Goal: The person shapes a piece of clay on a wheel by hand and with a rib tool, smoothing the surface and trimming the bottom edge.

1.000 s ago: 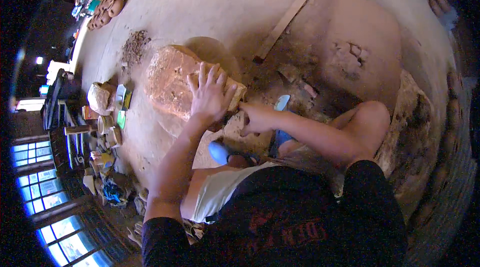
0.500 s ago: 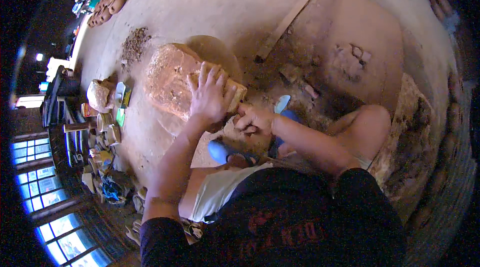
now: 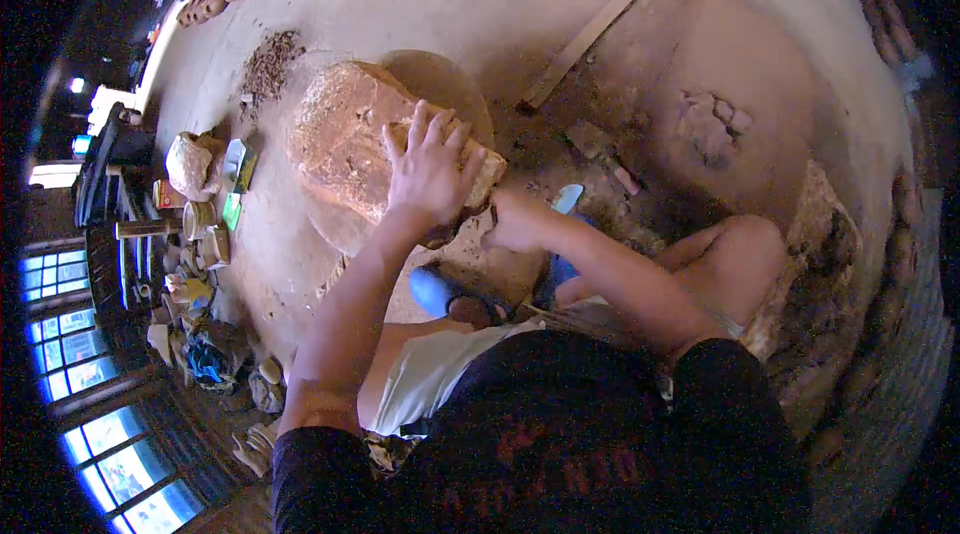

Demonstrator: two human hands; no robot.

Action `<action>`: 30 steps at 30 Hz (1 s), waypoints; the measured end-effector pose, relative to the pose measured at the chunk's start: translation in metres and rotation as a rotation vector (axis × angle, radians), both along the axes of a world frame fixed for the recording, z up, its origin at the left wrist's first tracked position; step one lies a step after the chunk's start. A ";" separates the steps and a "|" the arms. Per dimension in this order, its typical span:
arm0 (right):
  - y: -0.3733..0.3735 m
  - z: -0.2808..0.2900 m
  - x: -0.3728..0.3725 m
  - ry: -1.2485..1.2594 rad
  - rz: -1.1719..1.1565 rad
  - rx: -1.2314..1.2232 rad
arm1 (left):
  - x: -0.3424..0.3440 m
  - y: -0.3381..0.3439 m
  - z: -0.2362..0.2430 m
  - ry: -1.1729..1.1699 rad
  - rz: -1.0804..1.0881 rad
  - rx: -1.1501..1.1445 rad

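A large, rough orange-brown block, of clay or stone, lies tilted over a round flat base. Spread across the block's near right part, my left hand rests with its palm down and fingers apart. My right hand is at the block's near right edge, with its fingers curled in. The fingertips are partly hidden and blurred, so whether a small thing is in them does not show. My bent legs flank the spot, and a blue rounded thing is by my left leg.
Beyond my right hand lie a trowel-like tool and a pale blue flat piece. A long wooden strip lies farther off. To the left are a pale lump, bowls and crumbs of soil.
My right hand has shifted up and turned along the block's edge, hiding more of its fingers. My left hand stays on the block. The whole view has tilted slightly.
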State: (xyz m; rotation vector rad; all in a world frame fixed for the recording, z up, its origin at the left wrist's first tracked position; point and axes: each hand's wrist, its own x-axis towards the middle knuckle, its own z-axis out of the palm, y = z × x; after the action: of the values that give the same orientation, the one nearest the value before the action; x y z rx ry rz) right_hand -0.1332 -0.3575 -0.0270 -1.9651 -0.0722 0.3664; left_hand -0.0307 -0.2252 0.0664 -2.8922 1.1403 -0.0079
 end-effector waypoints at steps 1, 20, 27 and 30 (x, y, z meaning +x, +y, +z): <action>-0.003 0.005 0.000 -0.058 0.004 -0.171 | 0.000 0.001 -0.001 0.010 0.006 -0.009; -0.012 0.023 0.000 -0.164 0.138 -0.608 | -0.003 0.006 0.000 0.027 -0.005 -0.017; -0.022 0.033 -0.006 0.145 0.095 -0.148 | 0.002 0.001 -0.003 0.004 -0.029 -0.007; -0.046 0.015 -0.018 0.092 0.017 0.249 | 0.003 0.006 -0.011 0.010 -0.026 -0.070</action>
State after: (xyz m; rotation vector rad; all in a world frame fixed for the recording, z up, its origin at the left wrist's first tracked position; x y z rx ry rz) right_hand -0.1507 -0.4035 -0.0125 -1.7003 -0.0719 0.4370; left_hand -0.0278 -0.2191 0.0557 -2.9411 1.2030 -0.0353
